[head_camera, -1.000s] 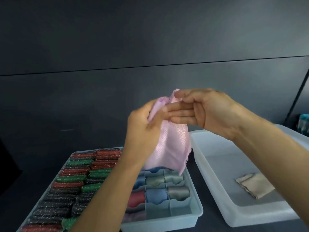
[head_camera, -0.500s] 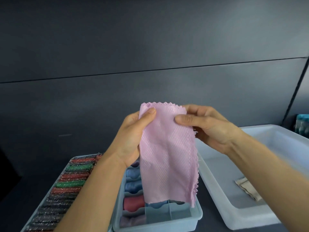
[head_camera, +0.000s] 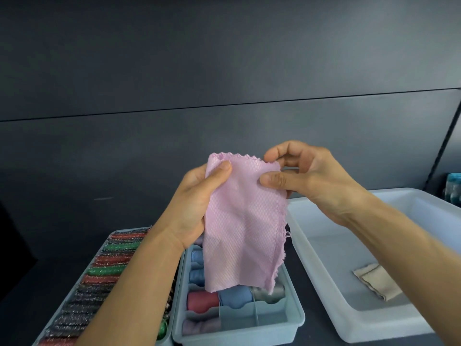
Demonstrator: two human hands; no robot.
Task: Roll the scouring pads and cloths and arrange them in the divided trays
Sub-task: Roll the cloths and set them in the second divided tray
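Head view: one pink cloth (head_camera: 244,226) hangs unrolled in mid-air above the divided tray (head_camera: 299,318), held at its zigzag top edge by two hands. The left hand (head_camera: 197,203) grips the left corner with the thumb on the front, and the right hand (head_camera: 311,181) pinches the right corner between thumb and curled fingers. At least six rolled cloths (head_camera: 234,297) show in that tray. A second tray (head_camera: 75,288) to its left holds rows of rolled scouring pads (head_camera: 112,270) too partly hidden to count, and one folded beige cloth (head_camera: 376,280) lies in the white bin (head_camera: 319,265) on the right.

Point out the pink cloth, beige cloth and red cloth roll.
pink cloth (head_camera: 244,228): head view, middle of the hanging panel.
beige cloth (head_camera: 376,283): head view, centre of its folded face.
red cloth roll (head_camera: 202,299): head view, its side.
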